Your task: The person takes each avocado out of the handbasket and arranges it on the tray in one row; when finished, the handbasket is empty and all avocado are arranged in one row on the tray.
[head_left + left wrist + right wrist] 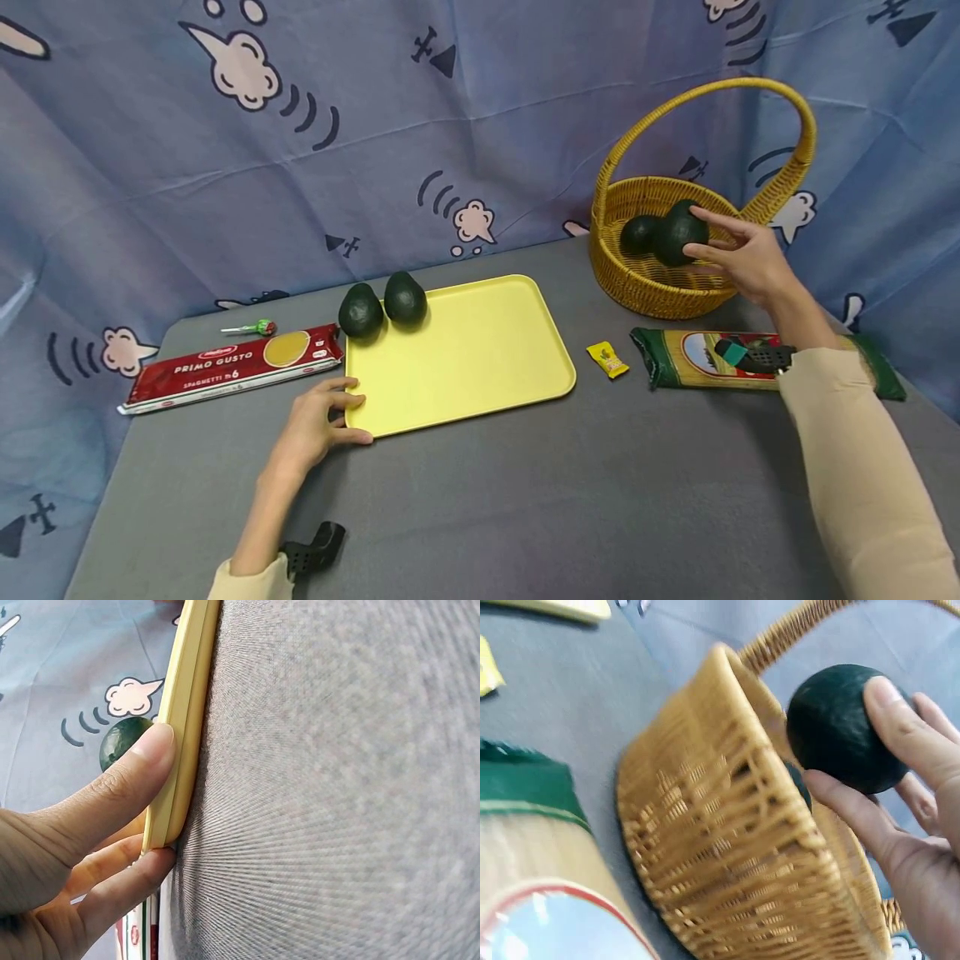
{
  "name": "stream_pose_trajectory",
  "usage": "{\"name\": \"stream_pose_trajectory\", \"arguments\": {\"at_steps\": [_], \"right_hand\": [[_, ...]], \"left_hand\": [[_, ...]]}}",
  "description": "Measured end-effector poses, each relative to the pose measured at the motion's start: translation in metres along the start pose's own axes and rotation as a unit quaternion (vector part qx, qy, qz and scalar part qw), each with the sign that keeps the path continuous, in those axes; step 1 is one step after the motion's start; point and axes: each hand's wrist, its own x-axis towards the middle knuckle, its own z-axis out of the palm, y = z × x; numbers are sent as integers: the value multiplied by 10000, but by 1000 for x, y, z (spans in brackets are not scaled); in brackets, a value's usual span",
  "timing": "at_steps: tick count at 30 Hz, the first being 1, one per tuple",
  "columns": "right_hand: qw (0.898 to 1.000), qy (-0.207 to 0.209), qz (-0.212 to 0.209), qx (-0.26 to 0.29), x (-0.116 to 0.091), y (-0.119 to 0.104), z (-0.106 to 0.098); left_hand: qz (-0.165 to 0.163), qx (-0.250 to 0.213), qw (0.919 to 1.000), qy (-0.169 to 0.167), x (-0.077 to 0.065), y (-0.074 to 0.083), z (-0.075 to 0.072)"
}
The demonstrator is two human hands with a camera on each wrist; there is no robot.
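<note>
My right hand (pixel 750 254) holds a dark green avocado (pixel 680 233) between thumb and fingers at the yellow wicker basket (pixel 652 300). The right wrist view shows this avocado (pixel 844 727) at the level of the basket's rim. A second avocado (pixel 638 235) lies inside the basket, partly hidden by its wall in that view. My left hand (pixel 315 421) grips the near left corner of a yellow tray (pixel 465 358), thumb on the front edge and fingers at the left side. Two more avocados, one at the corner (pixel 361 312) and one beside it (pixel 406 299), sit at the tray's far left.
Left of the tray lie a red spaghetti pack (pixel 232 367) and a lollipop (pixel 255 327). A small yellow wrapped candy (pixel 607 359) is to the tray's right. A green pack (pixel 675 358) lies under my right forearm, in front of the basket. A patterned blue cloth (pixel 450 125) hangs behind the table.
</note>
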Motion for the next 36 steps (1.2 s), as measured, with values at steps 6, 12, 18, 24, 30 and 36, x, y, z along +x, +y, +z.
{"name": "stream_pose_trajectory", "arguments": {"at_steps": [6,12,18,24,30,36], "right_hand": [[9980,194,-248,544,-20,-6,16],[9898,-253,-657,1237,-29,-10,36],[9916,-579,-717,904,-26,-8,55],[9898,-936,-754,771,-26,-2,70],[9914,-990,-743,431,-23,-4,87],[9892,-1199,-730,427,-18,1,105]], "left_hand": [[78,48,10000,15,1,0,1],[129,60,9999,52,3,-1,-1],[107,129,9998,63,1,-2,-3],[249,248,9993,89,0,-2,-1],[124,141,9998,15,-1,-2,1],[33,14,10000,-38,-1,0,1]]}}
